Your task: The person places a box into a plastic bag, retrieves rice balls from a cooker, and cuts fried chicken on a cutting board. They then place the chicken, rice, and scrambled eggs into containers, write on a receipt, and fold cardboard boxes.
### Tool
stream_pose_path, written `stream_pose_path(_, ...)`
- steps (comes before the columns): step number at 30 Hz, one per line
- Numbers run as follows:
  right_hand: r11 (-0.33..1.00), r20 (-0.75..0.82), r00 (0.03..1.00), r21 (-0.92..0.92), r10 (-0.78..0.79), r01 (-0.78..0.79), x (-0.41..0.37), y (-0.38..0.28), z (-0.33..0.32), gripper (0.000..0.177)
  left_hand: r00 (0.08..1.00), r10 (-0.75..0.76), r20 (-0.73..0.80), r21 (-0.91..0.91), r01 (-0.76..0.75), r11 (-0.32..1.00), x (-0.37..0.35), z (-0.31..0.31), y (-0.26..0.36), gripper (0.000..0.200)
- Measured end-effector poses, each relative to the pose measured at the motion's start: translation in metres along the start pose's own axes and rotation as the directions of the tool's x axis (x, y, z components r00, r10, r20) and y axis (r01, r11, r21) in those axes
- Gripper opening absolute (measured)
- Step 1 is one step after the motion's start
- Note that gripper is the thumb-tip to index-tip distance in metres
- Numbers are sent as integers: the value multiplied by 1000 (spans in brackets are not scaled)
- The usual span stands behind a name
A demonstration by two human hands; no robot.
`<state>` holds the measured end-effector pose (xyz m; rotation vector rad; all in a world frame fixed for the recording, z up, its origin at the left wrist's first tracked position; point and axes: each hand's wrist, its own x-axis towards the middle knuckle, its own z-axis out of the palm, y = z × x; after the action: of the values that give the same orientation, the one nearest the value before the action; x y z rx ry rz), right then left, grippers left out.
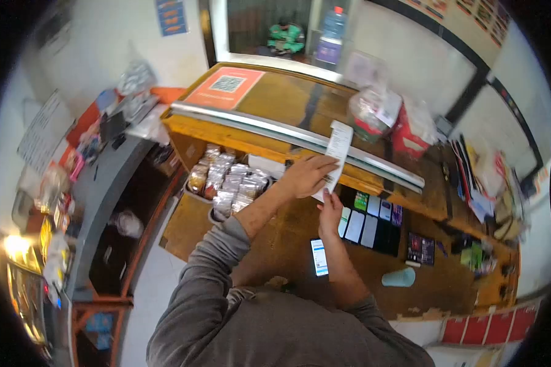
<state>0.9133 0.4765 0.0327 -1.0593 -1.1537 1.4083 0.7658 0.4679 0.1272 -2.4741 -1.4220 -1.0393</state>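
A long white paper slip (339,144) with printed lines lies over the metal edge strip (257,129) of the wooden counter. My left hand (309,175) rests across the slip, its fingers together over the paper. Lower down, my right hand (330,213) pinches the slip's bottom end between thumb and fingers. A phone with a lit screen (319,257) lies on the lower wooden surface beside my right forearm. Several more phones (368,231) lie in rows on a dark mat, to the right of my right hand.
Foil-wrapped packets (229,180) fill containers under the counter at left. Plastic bags (373,113) stand on the counter at right. A pale cup (398,278) lies on the lower surface. An orange QR sign (225,87) lies on the countertop. Beyond is a water bottle (333,24).
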Motion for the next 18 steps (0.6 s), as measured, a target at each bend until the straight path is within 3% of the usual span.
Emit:
stream_pose_path(2, 1000, -48, 999, 3, -9, 9, -1, -2, 0, 38, 996, -23, 83, 74, 16, 997, -1, 0, 1, 56)
stream_pose_path(4, 993, -30, 999, -116, -16, 12, 0, -6, 0, 36, 997, -21, 78, 116, 12, 993, 0, 0, 7, 56)
stream_pose_path(7, 997, -39, 999, -83, 3, -6, 1, -14, 4, 35, 998, -43, 54, 182, 32, 983, -2, 2, 19, 56)
stream_pose_path(8, 999, -73, 997, 33, 16, -14, 6, -4, 8, 31, 997, -71, 44, 213, 60, 975, -2, 3, 23, 56)
stream_pose_path(9, 999, -87, 996, 39, 13, -9, 11, 13, 9, 31, 994, -100, 34, 243, 89, 966, -1, 2, 25, 55)
stream_pose_path(11, 997, 128, 990, 61, -57, 50, 16, 43, 10, 27, 994, -101, 30, 242, 91, 966, 1, 3, 26, 55)
stream_pose_path(12, 993, 88, 993, 81, 79, -86, 7, 42, 17, 22, 993, -120, 24, 243, 110, 964, -1, 4, 27, 55)
stream_pose_path(13, 992, 76, 994, 89, 81, -88, -3, 43, 20, 22, 993, -112, 36, 240, 100, 966, -2, 6, 25, 55)
stream_pose_path(16, 945, -54, 948, 116, 314, -306, -30, 28, 26, 25, 998, -68, -8, 248, 68, 966, -5, 12, 13, 50)
stream_pose_path(17, 944, -62, 947, 125, 314, -305, -28, 29, 23, 25, 997, -78, -28, 204, 82, 975, -12, 12, 10, 48)
stream_pose_path(18, 999, -238, 970, -1, -48, 49, -22, 29, 14, 26, 995, -86, -49, 160, 93, 983, -16, 10, 9, 45)
